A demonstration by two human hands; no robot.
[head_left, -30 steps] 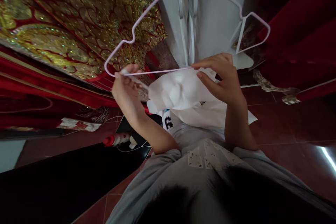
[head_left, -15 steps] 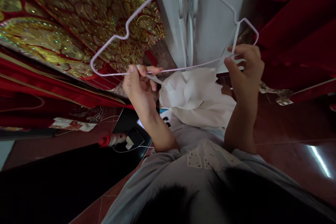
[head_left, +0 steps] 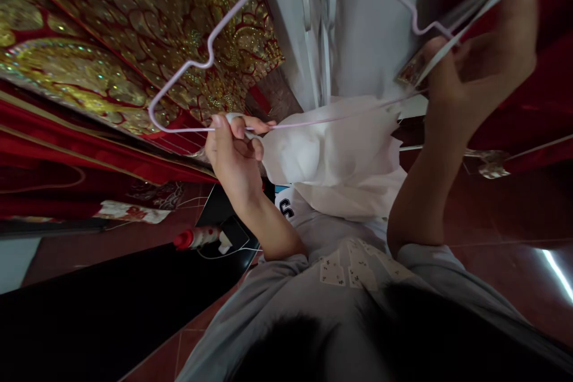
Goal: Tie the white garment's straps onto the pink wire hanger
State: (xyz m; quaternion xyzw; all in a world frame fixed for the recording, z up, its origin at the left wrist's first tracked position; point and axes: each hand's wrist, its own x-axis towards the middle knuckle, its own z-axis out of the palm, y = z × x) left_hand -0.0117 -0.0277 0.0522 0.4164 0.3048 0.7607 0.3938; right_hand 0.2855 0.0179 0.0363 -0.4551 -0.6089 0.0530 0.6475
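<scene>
A pale pink wire hanger [head_left: 210,57] hangs in front of me, with a white cloth [head_left: 340,155] draped below its lower bar. My left hand [head_left: 233,152] is closed, pinching the bar and a strap of the cloth near the hanger's left end. Raised at the upper right, my right hand [head_left: 474,77] is blurred by motion, fingers curled round a white strap [head_left: 487,3] that runs up and to the right, close to the hanger's right shoulder.
Red and gold embroidered garments [head_left: 111,54] hang at the left, dark red fabric [head_left: 528,119] at the right. A white wall corner [head_left: 358,30] lies behind. On the floor are a black mat [head_left: 89,310], a red-capped object [head_left: 197,239] and a phone with cable [head_left: 233,233].
My right hand has gone up and to the right, pulling a white strap with it. The cloth has spread wider under the bar. My left hand has kept its grip.
</scene>
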